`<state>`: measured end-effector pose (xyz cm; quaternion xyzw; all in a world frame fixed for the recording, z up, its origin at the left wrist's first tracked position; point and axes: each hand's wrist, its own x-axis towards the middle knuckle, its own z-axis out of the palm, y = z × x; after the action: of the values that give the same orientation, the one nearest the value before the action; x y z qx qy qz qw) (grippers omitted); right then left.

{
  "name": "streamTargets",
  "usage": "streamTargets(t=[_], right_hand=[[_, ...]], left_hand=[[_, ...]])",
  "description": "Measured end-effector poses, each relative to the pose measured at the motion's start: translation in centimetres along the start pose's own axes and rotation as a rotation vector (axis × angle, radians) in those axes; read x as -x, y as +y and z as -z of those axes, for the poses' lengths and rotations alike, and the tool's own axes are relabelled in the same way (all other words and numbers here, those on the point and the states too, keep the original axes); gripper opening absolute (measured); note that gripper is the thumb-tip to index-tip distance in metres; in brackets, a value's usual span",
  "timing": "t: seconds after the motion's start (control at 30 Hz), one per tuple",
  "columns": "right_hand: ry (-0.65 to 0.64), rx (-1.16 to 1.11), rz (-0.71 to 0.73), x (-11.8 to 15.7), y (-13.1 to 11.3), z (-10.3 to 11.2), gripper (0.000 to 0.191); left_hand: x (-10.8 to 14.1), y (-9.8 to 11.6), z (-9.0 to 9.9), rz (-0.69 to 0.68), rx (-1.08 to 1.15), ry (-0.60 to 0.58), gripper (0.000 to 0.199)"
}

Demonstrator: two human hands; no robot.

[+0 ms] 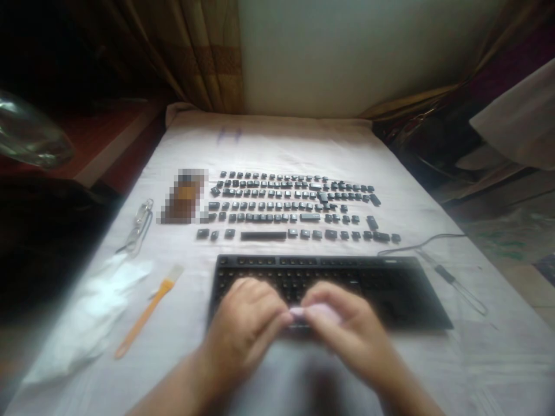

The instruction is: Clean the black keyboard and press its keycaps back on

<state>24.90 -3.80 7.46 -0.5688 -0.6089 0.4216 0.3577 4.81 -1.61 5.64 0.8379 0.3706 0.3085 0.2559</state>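
A black keyboard base (407, 294) with its keycaps off lies on the pale cloth. Over its front part, my left hand (249, 318) and my right hand (347, 326) nearly meet, both with fingers closed. Between their fingertips they pinch a small pale pinkish-white piece (297, 312), which looks like cloth or tissue; more of it shows inside my right hand. Behind the base, loose black keycaps are laid out in several rows, with the long spacebar (263, 236) in the front row.
An orange-handled brush (145, 323) and a crumpled white plastic bag (93, 312) lie at the left. Eyeglasses (141, 225) are farther back, beside a pixelated brown object (184, 196). A wire-looped tool (462, 289) and a thin cable (416, 240) lie at the right.
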Motion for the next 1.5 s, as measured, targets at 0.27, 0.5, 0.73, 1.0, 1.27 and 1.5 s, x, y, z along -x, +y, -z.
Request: streamTargets(t=[0.27, 0.5, 0.73, 1.0, 1.27, 1.5], right_hand=[[0.129, 0.241, 0.074, -0.2, 3.5, 4.2, 0.013], [0.054, 0.498, 0.295, -3.1, 2.2, 0.7, 0.013], [-0.035, 0.731, 0.268, -4.4, 2.9, -0.4, 0.012], [0.038, 0.757, 0.267, -3.6, 3.0, 1.7, 0.015], [0.083, 0.78, 0.389, -4.3, 2.4, -1.9, 0.018], [0.026, 0.791, 0.375, -3.4, 2.8, -1.3, 0.015]], left_hand=[[2.3, -6.4, 7.3, 0.189, -0.324, 0.363, 0.015], [1.7, -10.2, 4.8, 0.158, -0.55, 0.268, 0.027], [2.1, -10.4, 3.6, 0.187, -0.341, 0.195, 0.019], [2.2, -10.8, 3.4, 0.21, -0.302, 0.209, 0.02], [2.1, -10.8, 3.5, 0.214, -0.294, 0.207, 0.022], [2.1, -10.7, 3.5, 0.179, -0.319, 0.22, 0.022]])
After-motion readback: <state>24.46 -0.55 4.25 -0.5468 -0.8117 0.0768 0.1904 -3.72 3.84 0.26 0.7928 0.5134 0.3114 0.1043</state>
